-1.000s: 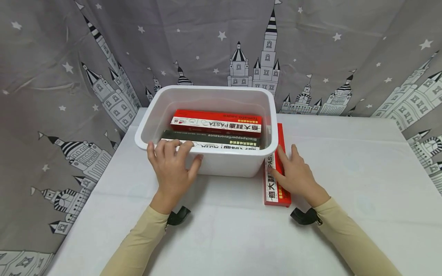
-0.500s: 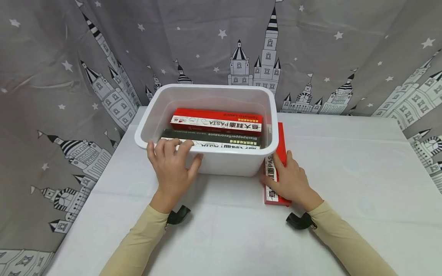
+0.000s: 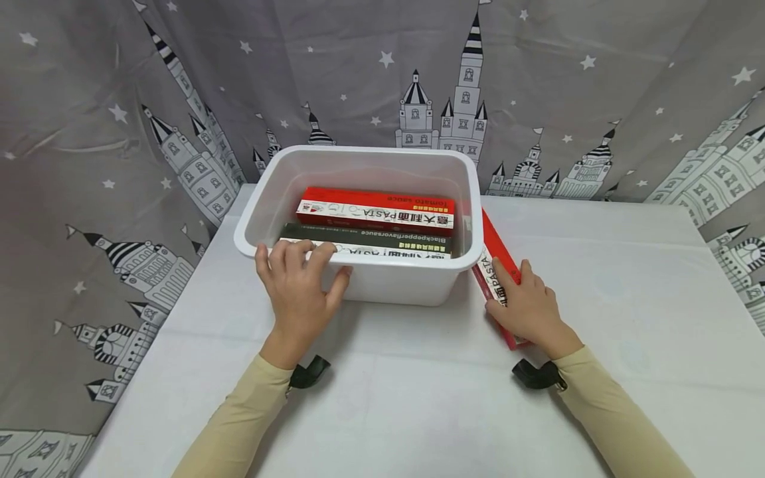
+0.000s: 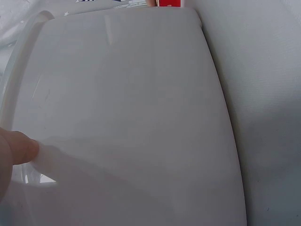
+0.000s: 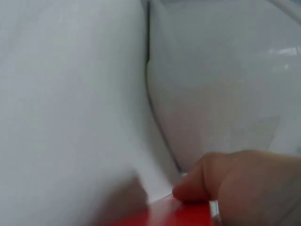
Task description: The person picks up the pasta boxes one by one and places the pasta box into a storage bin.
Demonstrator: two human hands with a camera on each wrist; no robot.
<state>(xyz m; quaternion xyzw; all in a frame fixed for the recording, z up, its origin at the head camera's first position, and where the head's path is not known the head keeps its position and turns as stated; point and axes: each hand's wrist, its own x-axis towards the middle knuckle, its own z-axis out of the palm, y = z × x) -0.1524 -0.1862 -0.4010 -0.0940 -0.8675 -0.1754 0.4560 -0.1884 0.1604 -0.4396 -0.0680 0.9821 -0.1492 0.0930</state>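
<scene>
In the head view a white plastic bin (image 3: 397, 285) stands mid-table. My left hand (image 3: 299, 292) grips its front rim at the left, fingers over the edge and thumb against the outer wall; the left wrist view shows that thumb (image 4: 23, 147) on the wall. Right of the bin, my right hand (image 3: 532, 309) holds a long red pasta box (image 3: 499, 242) with white and black lettering. The box slants, its far end partly hidden behind the bin's corner. Up close, the right wrist view shows my thumb (image 5: 200, 181) against the red box (image 5: 174, 214).
Inside the bin lie a red tomato sauce pasta box (image 3: 382, 199) and a dark green black pepper pasta box (image 3: 376, 236), side by side. A white cloth covers the table (image 3: 406, 398). Behind it hangs a grey curtain (image 3: 358, 66) printed with castles and stars.
The pasta box beside the bin has turned, its near end swinging right. My right hand shifted slightly left, closed on the box, then moved right with it. My left hand stays on the rim.
</scene>
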